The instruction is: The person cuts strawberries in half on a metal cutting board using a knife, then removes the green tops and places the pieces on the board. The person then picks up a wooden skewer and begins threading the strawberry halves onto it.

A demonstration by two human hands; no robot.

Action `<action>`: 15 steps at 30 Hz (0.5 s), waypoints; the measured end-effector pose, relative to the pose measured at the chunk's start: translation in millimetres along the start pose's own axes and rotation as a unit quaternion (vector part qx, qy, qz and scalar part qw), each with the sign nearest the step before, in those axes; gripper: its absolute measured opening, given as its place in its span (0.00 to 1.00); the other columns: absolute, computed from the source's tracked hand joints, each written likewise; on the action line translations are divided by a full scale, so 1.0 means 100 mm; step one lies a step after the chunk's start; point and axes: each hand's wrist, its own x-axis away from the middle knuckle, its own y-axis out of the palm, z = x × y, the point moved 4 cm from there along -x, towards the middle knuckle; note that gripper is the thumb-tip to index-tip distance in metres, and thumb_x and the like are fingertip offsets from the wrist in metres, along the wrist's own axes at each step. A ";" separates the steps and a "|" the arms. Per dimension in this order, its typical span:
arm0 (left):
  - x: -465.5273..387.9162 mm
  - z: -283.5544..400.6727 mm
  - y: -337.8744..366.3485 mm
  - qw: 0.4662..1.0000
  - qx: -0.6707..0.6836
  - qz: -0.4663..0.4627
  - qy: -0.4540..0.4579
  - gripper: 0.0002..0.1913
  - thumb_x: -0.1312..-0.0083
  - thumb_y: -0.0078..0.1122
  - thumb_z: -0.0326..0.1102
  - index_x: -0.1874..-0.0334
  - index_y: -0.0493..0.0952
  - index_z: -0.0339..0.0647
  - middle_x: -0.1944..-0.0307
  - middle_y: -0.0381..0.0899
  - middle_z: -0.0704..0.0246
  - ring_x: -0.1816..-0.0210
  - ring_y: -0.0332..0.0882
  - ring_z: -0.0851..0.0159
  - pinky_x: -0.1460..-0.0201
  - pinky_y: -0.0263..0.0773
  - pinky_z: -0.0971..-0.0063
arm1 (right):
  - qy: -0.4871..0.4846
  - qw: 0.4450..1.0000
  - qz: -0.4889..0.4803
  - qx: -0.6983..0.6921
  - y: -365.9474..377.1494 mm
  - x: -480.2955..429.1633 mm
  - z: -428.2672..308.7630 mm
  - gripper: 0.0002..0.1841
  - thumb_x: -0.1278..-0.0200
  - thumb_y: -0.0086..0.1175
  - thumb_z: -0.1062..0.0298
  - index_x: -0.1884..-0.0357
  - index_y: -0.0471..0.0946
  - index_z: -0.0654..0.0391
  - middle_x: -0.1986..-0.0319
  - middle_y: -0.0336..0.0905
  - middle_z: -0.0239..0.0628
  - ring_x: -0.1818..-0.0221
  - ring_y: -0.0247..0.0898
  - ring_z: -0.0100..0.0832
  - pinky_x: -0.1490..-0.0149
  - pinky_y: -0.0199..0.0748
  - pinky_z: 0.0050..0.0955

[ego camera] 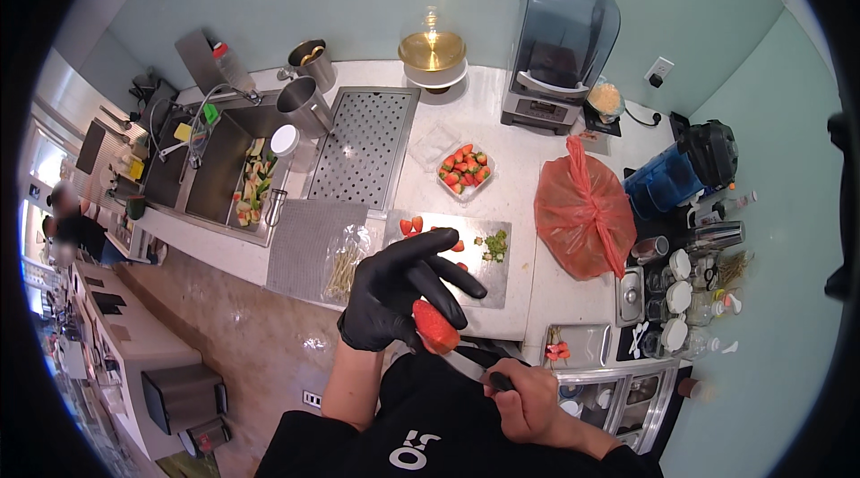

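Observation:
My left hand (390,290), in a black glove, grips a red strawberry (437,329) between thumb and fingers, near my chest. My right hand (527,404), bare, holds a knife by its dark handle (500,381). The knife's blade (465,365) reaches to the underside of the strawberry, and its tip is hidden. Beyond my glove lies a metal board (490,286) with cut strawberries (411,225) and a small heap of green strawberry tops (496,246). My glove hides part of the board. Whole strawberries fill a clear plastic container (465,197) behind it.
A tied red plastic bag (584,216) sits right of the board. At left are a bag of thin sticks (346,270) on a grey mat (302,243) and a sink (218,169) holding food scraps. A metal tray (588,343) carries strawberry pieces. A covered blender (561,41) stands behind.

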 end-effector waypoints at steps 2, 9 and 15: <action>-0.01 0.03 0.01 1.000 -0.011 -0.021 0.016 0.63 0.55 0.90 0.54 0.20 0.68 0.22 0.63 0.94 0.60 0.45 0.92 0.44 0.34 0.79 0.50 | -0.007 1.000 -0.005 -0.003 0.01 0.02 0.01 0.12 0.19 0.54 0.66 0.54 0.81 0.68 0.72 0.82 0.43 0.76 0.83 0.45 0.69 0.80 0.37; -0.04 -0.01 0.00 0.998 -0.060 0.009 -0.018 0.61 0.51 0.90 0.52 0.19 0.67 0.24 0.64 0.94 0.61 0.43 0.90 0.46 0.33 0.78 0.52 | 0.028 0.999 0.009 -0.015 0.00 -0.03 -0.01 0.12 0.17 0.52 0.67 0.54 0.80 0.65 0.73 0.80 0.42 0.76 0.81 0.44 0.69 0.77 0.38; -0.02 -0.22 0.02 0.988 -0.007 0.094 -0.118 0.63 0.51 0.91 0.49 0.16 0.64 0.25 0.63 0.92 0.62 0.44 0.90 0.50 0.32 0.79 0.53 | 0.094 0.993 0.029 -0.058 0.08 -0.16 0.14 0.11 0.15 0.50 0.66 0.53 0.79 0.62 0.74 0.80 0.43 0.75 0.80 0.45 0.66 0.76 0.39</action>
